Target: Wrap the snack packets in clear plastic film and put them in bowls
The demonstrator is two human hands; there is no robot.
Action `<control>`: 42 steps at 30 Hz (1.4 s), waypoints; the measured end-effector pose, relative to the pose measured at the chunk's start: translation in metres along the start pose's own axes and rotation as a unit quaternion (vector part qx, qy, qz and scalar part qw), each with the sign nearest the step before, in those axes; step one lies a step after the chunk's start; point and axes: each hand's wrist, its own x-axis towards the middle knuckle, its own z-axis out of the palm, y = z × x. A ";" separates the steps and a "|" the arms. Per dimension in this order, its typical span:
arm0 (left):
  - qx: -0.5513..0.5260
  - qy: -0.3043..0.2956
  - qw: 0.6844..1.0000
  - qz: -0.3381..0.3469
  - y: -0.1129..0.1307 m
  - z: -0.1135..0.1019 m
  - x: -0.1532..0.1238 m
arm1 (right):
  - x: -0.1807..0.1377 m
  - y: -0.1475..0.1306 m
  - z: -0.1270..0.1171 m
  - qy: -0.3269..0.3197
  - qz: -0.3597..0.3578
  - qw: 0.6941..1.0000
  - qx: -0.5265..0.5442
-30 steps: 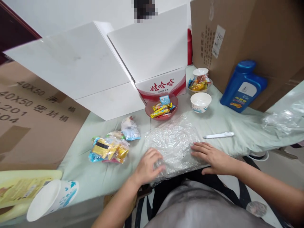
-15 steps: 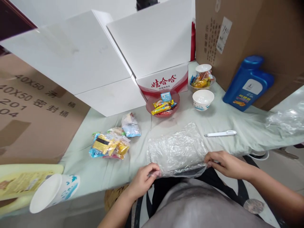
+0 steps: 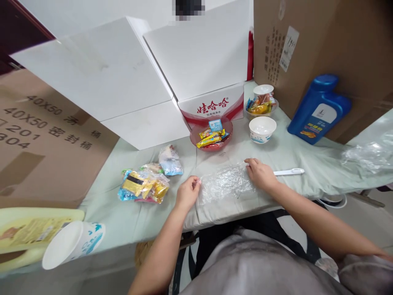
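A crinkled clear plastic bag (image 3: pixel 225 184) lies folded over into a narrow strip on the green cloth in front of me. At its left end, my left hand (image 3: pixel 188 192) pinches the edge between thumb and fingers. My right hand (image 3: pixel 260 175) is closed on the far right corner, its fingertips pressed to the plastic and its palm turned down. Just beyond that hand lies a white pen-like cutter (image 3: pixel 288 172), its left end hidden behind the hand.
Wrapped snacks (image 3: pixel 144 186) lie to the left. Behind the bag stand a red bowl of snacks (image 3: pixel 211 143), a white paper bowl (image 3: pixel 262 130) and a blue bottle (image 3: pixel 319 110). White boxes (image 3: pixel 92 73) and cartons rise behind. A paper cup (image 3: pixel 73 243) lies tipped at the near left.
Both hands have moved away from my body, carrying the bag's near edge over toward its far side. The bag now covers a narrower strip, and more cloth shows at the table's front edge.
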 end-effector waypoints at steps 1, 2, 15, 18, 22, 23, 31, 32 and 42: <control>0.006 -0.001 1.000 0.001 0.000 0.001 0.000 | 0.002 0.000 -0.001 0.001 -0.007 0.999 -0.036; 0.013 -0.001 1.000 0.005 0.001 0.000 -0.001 | 0.003 -0.002 -0.002 0.010 -0.019 0.998 -0.063; -0.036 -0.218 0.975 -0.011 0.023 -0.014 0.050 | -0.031 -0.035 0.037 -0.054 -0.211 0.976 -0.020; -0.106 -0.263 0.959 -0.017 0.021 -0.013 0.056 | -0.032 -0.029 0.037 -0.063 -0.213 0.975 -0.024; -0.198 -0.253 0.946 -0.038 0.015 -0.014 0.061 | -0.032 -0.029 0.031 -0.069 -0.214 0.974 -0.029; -0.211 -0.233 0.948 -0.044 0.013 -0.015 0.063 | -0.032 -0.030 0.031 -0.070 -0.214 0.974 -0.030; -0.138 0.051 0.988 -0.040 0.001 -0.019 0.047 | -0.033 -0.032 0.030 -0.082 -0.203 0.974 -0.055; -0.104 0.075 0.992 -0.012 0.003 -0.018 0.041 | -0.033 -0.033 0.031 -0.082 -0.195 0.975 -0.063; 0.187 -0.091 0.960 0.190 -0.005 0.007 0.001 | -0.033 -0.009 0.021 -0.063 -0.057 0.988 -0.132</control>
